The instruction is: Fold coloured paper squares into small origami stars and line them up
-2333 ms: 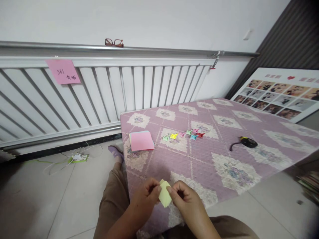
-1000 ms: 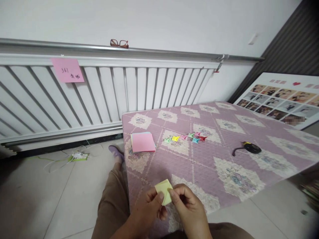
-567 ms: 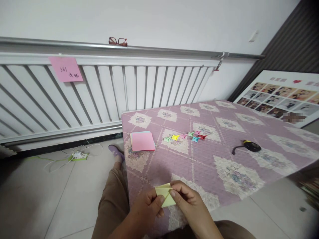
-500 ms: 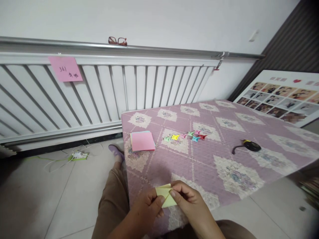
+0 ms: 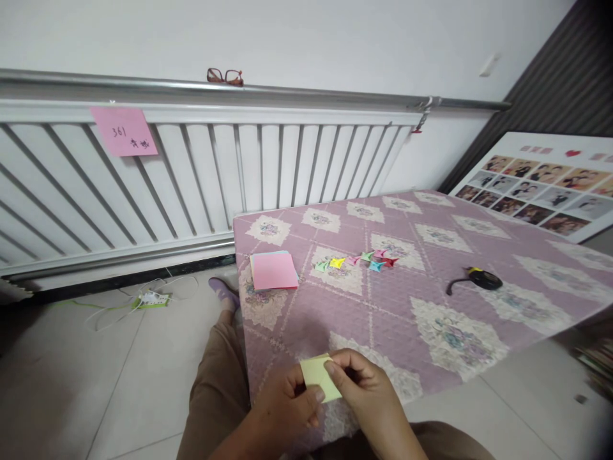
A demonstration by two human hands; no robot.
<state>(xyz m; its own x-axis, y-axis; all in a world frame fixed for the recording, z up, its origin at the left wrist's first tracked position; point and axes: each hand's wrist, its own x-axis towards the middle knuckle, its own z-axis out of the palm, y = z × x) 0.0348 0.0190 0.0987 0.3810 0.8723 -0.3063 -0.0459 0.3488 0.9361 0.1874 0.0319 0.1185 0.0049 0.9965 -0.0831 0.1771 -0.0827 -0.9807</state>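
Observation:
A small folded piece of pale yellow paper (image 5: 320, 377) is held between both hands, just above the near edge of the table. My left hand (image 5: 290, 406) grips its left and lower side, the thumb lying on the front face. On its right side my right hand (image 5: 366, 396) pinches the upper corner between thumb and fingers. Farther back lies a stack of square coloured paper (image 5: 274, 271) with a pink sheet on top. To the right of that stack sit several small folded paper figures, among them a yellow one (image 5: 336, 262) and a blue one (image 5: 376, 266).
A purple patterned cloth (image 5: 330, 313) covers the table. A black object with a short strap (image 5: 483, 278) lies on its right part. Behind stands a white radiator (image 5: 278, 160), with glasses (image 5: 225, 77) on the pipe above. A power strip (image 5: 152, 299) with cables is on the floor.
The upper flap of the yellow paper, raised before, now lies flatter. My left thumb has shifted slightly right and down across the paper.

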